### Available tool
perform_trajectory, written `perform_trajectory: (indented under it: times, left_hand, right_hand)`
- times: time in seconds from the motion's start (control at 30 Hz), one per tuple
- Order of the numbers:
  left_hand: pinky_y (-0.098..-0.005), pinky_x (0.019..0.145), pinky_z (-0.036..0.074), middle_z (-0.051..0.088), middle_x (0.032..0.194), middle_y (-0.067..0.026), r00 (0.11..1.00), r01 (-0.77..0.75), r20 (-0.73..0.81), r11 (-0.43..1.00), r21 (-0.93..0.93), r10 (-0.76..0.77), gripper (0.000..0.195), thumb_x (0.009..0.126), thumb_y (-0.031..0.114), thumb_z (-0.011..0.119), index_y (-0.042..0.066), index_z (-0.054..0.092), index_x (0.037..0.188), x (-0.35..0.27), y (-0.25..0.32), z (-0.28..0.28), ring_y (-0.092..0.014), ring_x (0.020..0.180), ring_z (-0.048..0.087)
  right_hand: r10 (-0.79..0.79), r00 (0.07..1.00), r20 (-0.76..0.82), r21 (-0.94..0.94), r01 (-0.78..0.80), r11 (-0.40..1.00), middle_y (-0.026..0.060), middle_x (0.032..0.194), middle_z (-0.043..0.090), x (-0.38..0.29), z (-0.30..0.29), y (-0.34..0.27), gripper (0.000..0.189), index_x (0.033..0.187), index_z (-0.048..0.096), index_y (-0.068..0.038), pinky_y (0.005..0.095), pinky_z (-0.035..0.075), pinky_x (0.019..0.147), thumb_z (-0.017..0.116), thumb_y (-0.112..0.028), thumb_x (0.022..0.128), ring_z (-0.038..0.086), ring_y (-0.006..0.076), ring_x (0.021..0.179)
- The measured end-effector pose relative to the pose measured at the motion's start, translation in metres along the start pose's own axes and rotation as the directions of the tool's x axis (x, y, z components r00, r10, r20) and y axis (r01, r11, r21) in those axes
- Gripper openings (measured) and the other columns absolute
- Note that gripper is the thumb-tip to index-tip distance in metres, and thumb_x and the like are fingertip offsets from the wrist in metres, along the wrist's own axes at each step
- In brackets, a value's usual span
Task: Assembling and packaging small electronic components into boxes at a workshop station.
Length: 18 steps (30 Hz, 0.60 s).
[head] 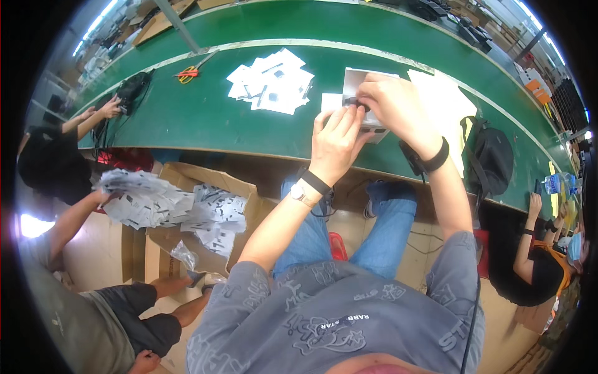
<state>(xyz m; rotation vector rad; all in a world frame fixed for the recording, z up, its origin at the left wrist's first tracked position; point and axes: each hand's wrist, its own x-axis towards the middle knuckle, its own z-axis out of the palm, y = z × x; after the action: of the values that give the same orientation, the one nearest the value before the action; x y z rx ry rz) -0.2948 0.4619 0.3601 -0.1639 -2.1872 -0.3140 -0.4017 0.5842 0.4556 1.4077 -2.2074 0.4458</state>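
Note:
A small white box stands on the green tabletop before me, with dark pictures on its lower front. My left hand grips its near left side, thumb along the front and fingertips over the opening. Coming from the right, my right hand bends over the box and pinches a small dark item there. Both hands' fingertips meet at this item, and most of it is hidden. Beside the box on the left lies a white card or flap, partly covered by my left fingers.
Left of the box lies a heap of printed white leaflets, then orange-handled scissors. Yellowish sheets and a black bag lie right. A co-worker handles leaflets over an open carton. Other people work at both ends.

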Motion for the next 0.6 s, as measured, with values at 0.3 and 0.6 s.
perform_trajectory:
  times: [0.3, 0.6]
  left_hand:
    - [-0.0411, 0.103, 0.038, 0.069, 0.119, -0.0090, 1.000, -0.005, -0.015, 1.000, -0.019, 0.005, 0.051, 0.080, 0.030, 0.081, 0.005, 0.067, 0.122, 0.003, 0.001, 0.004, -0.023, 0.110, 0.062]
    - [-0.0417, 0.104, 0.038, 0.068, 0.121, -0.0099, 1.000, -0.024, -0.005, 1.000, -0.006, 0.024, 0.053, 0.080, 0.027, 0.080, 0.004, 0.065, 0.125, -0.001, 0.000, 0.000, -0.024, 0.111, 0.062]
  right_hand:
    - [-0.095, 0.994, 0.046, -0.077, 0.098, 0.992, 0.0124, 0.079, 0.065, -0.002, 0.020, 0.010, 0.007, 0.078, 0.070, -0.003, 0.0403, 0.054, 0.068, 0.065, -0.008, 0.078, 0.068, 0.0312, 0.080]
    - [-0.031, 0.998, 0.062, 0.062, 0.027, 0.998, 0.0178, 0.081, 0.068, -0.004, 0.014, 0.005, 0.009, 0.080, 0.071, -0.002, 0.0435, 0.054, 0.072, 0.063, -0.007, 0.078, 0.068, 0.0357, 0.082]
